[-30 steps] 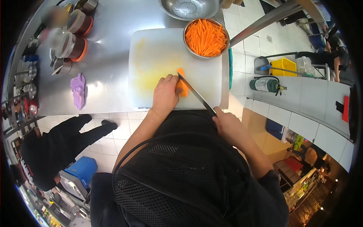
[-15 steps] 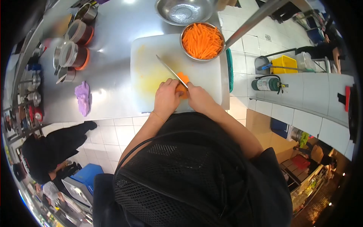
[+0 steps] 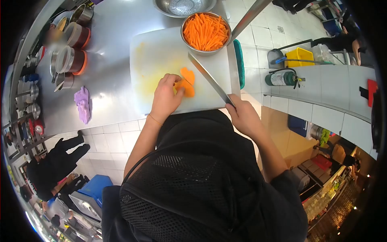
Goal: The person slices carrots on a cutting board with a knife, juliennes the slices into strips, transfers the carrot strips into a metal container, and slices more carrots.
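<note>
Orange carrot pieces (image 3: 188, 76) lie near the front middle of a white cutting board (image 3: 151, 56). My left hand (image 3: 166, 94) is closed at their left side, thumb and fingers against the carrot. To the right, my right hand (image 3: 244, 115) is wrapped around the handle of a large kitchen knife (image 3: 210, 78). The blade slants up and left over the board, apart from the carrot. At the board's far right corner stands a metal bowl (image 3: 193, 47) heaped with carrot strips (image 3: 205, 31).
A metal basin (image 3: 185, 7) sits behind the bowl. On the steel table's left are a purple cloth (image 3: 82, 105) and several containers, including a lidded tub (image 3: 66, 59). A metal post (image 3: 252, 18) rises at the table's right edge. Another person (image 3: 52, 165) stands to the left.
My right hand has drawn the knife away from the carrot, to the right and toward me. The carrot pieces now show more openly beside my left hand. The whole view has shifted slightly.
</note>
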The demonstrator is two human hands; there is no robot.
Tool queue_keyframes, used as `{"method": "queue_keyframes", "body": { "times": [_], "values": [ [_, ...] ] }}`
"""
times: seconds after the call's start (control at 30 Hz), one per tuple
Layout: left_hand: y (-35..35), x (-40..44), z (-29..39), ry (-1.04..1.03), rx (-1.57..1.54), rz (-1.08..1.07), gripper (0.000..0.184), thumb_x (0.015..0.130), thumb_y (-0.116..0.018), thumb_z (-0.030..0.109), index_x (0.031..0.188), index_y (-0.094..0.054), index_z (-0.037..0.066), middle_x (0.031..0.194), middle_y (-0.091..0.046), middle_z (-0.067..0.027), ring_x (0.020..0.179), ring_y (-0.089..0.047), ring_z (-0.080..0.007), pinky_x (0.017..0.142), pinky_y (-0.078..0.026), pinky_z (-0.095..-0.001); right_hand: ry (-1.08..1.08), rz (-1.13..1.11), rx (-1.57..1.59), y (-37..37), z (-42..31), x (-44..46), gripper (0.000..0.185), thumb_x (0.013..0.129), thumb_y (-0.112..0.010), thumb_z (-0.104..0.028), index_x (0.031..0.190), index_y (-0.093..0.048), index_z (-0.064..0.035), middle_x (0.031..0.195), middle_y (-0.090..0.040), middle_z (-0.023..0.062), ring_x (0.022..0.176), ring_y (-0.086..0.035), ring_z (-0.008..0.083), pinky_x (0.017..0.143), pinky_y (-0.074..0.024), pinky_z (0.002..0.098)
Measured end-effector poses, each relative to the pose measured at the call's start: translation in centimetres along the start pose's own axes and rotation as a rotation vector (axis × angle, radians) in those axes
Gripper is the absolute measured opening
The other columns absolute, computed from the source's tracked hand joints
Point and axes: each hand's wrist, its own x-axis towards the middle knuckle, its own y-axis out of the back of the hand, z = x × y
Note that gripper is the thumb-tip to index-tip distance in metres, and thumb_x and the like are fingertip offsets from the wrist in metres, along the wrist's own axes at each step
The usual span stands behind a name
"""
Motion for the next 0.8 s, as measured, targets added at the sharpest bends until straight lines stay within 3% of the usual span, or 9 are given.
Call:
{"method": "queue_keyframes", "body": {
  "times": [0.1, 0.8],
  "values": [
    [-0.1, 0.0, 0.1, -0.023, 0.069, -0.019, 0.028, 0.087, -0.075, 0.005, 0.112, -0.065, 0.002, 0.108, -0.066, -0.0145, 0.099, -0.065, -0.0349, 0.088, -0.054, -0.0431, -0.086, -0.044, 0.012, -0.7, 0.4, -1.2, 0.021, 0.105, -0.058, -0.019, 0.115, -0.056, -0.0010, 0.082, -0.067, 0.0298, 0.082, -0.065, 0.0521, 0.074, -0.0490, 0.0599],
    [-0.4, 0.6, 0.3, 0.032, 0.041, -0.063, 0.022, 0.085, -0.075, 0.003, 0.106, -0.068, 0.000, 0.101, -0.067, -0.0141, 0.095, -0.066, -0.0345, 0.085, -0.054, -0.0439, -0.007, -0.147, -0.100, -2.1, -0.8, -1.2, 0.023, 0.104, -0.058, -0.018, 0.117, -0.054, 0.0012, 0.077, -0.066, 0.0286, 0.076, -0.066, 0.0509, 0.071, -0.0510, 0.0613]
  ]
}}
